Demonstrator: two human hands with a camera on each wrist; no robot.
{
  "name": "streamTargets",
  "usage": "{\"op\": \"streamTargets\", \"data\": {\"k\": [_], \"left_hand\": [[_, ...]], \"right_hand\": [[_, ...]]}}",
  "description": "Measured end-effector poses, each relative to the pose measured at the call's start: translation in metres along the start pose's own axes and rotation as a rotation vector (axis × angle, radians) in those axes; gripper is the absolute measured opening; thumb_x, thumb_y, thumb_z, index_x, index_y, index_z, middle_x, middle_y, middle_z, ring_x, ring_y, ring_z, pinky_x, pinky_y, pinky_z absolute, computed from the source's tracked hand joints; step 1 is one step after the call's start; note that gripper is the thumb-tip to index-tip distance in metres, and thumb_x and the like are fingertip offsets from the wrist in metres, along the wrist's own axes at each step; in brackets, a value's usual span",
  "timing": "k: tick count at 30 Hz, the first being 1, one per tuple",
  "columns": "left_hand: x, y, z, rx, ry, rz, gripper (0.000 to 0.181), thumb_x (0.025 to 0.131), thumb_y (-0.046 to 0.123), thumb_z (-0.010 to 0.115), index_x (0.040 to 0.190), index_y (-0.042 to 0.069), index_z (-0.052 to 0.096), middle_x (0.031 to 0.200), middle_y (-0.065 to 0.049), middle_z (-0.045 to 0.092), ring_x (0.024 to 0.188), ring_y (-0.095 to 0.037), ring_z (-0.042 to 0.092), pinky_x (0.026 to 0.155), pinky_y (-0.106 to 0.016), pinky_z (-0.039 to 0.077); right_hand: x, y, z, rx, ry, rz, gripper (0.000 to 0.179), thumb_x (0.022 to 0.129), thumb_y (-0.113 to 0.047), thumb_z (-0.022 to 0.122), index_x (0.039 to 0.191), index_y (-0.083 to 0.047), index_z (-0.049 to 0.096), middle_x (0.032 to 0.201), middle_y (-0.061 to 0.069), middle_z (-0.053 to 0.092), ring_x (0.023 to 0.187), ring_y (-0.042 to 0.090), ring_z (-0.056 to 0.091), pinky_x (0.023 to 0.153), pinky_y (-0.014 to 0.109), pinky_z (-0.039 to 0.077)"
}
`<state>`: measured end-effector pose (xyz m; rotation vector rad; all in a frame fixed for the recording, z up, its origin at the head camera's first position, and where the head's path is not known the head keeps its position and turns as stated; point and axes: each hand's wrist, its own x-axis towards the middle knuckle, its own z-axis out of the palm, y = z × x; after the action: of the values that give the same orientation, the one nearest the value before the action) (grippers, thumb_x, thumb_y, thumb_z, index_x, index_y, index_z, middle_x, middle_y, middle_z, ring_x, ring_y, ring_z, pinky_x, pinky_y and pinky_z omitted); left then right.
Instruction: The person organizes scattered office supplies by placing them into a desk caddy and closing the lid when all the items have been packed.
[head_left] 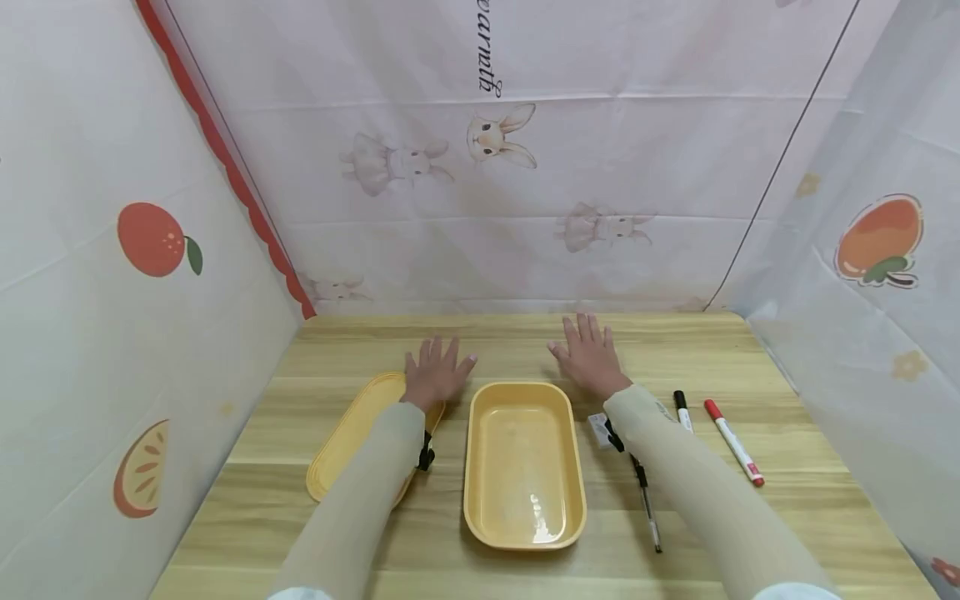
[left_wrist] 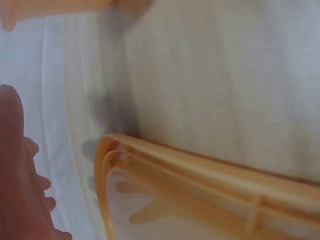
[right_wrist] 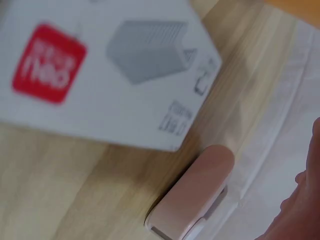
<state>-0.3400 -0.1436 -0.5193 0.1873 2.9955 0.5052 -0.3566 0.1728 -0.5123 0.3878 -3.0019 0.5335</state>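
My left hand [head_left: 435,375], fingers spread, is over the far end of a yellow lid [head_left: 360,429]. The left wrist view shows the lid's ridged rim [left_wrist: 200,175] below and this hand [left_wrist: 22,180] at the left edge. Beyond the far right corner of a yellow rectangular tray [head_left: 521,467] is my right hand [head_left: 592,358], also with spread fingers. Neither hand holds anything. Close to the right wrist lies a white staple box [right_wrist: 150,110] with a red label. Past it is a small pink stapler [right_wrist: 192,195], hidden in the head view.
Right of the right forearm lie a red marker [head_left: 731,437] and a black-capped marker [head_left: 682,408], partly covered by the sleeve. A black pen [head_left: 648,508] lies between tray and forearm. Printed cloth [head_left: 450,250] hangs behind the wooden table [head_left: 420,558] and along both sides.
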Motion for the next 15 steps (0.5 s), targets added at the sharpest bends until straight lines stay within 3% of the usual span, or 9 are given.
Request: {"op": "streamTargets", "data": {"k": [7,15], "left_hand": [[-0.012,0.001,0.005,-0.023,0.06,0.034,0.074,0.104,0.063,0.022,0.163,0.018,0.021,0.169,-0.014,0.014,0.156,-0.037,0.004,0.12,-0.067,-0.004],[-0.033,0.006,0.005,-0.028,0.154,0.068,0.073,0.104,0.063,0.021,0.16,0.016,0.031,0.165,-0.014,0.027,0.154,-0.036,0.017,0.122,-0.063,0.004]], "right_hand": [[-0.005,-0.004,-0.003,0.054,0.032,0.016,0.075,0.106,-0.053,0.033,0.161,-0.004,0.018,0.168,0.022,0.0,0.155,0.041,-0.006,0.12,0.066,-0.003],[-0.02,-0.015,-0.01,0.123,0.075,0.086,0.073,0.107,-0.052,0.031,0.159,-0.003,0.022,0.168,0.024,0.001,0.156,0.04,-0.009,0.122,0.062,-0.008]]}}
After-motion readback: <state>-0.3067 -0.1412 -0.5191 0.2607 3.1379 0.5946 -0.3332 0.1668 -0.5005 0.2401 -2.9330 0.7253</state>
